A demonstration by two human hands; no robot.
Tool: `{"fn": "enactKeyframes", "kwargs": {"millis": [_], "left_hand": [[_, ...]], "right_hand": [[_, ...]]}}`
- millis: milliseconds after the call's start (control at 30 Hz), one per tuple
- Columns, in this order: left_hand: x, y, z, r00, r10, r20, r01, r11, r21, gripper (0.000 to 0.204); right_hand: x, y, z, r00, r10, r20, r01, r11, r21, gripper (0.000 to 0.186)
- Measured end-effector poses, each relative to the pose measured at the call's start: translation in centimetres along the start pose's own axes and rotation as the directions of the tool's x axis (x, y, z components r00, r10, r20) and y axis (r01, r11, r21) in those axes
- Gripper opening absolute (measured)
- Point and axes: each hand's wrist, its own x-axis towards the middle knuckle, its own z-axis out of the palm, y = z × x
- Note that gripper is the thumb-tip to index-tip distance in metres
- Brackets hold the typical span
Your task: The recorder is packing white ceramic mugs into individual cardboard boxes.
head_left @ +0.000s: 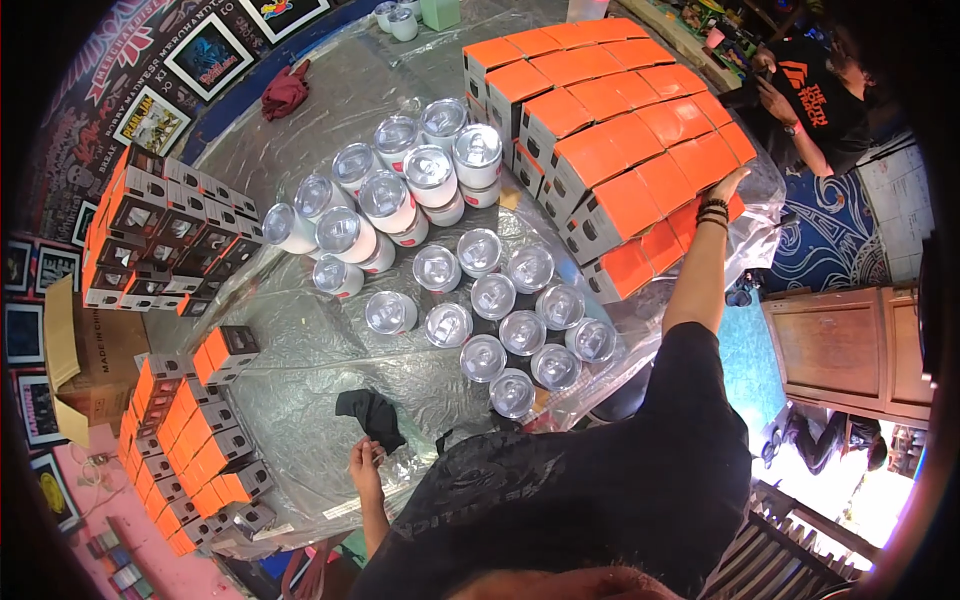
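My right arm stretches to the far right, and my right hand (pixel 727 186) is closed over the outer edge of an orange-topped box (pixel 736 209) in the big stack; some fingertips are hidden behind it. On the near left, my left hand (pixel 366 460) has its fingers curled at the lower end of a crumpled black cloth (pixel 376 418), gripping it by the edge. Short white tumblers with clear lids (pixel 386 196) stand in the middle of the plastic-covered table, some stacked in pairs. Closer to me is a loose group of lidded tumblers (pixel 493 297).
The large stack of orange-topped boxes (pixel 610 150) fills the far right. More boxes stand at left, a dark-sided stack (pixel 165 230) and an orange one (pixel 195 430), beside an open carton (pixel 105 360). A dark red cloth (pixel 285 92) lies far back. Another person (pixel 815 100) stands beyond the table.
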Motion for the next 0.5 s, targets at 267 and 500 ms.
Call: {"fn": "enactKeyframes", "kwargs": {"millis": [267,500], "left_hand": [[1.4,-0.9,0.5,1.0,0.005,-0.016,-0.005,1.0,-0.001,0.037],[0.7,-3.0,-0.6,0.996,0.085,-0.022,-0.087,0.988,-0.125,0.034]], "right_hand": [[0.1,1.8,-0.8,0.995,-0.075,0.072,0.069,0.993,0.091,0.087],[0.0,3.7,-5.3,0.909,-0.285,-0.305,0.028,0.771,-0.636,0.076]]}}
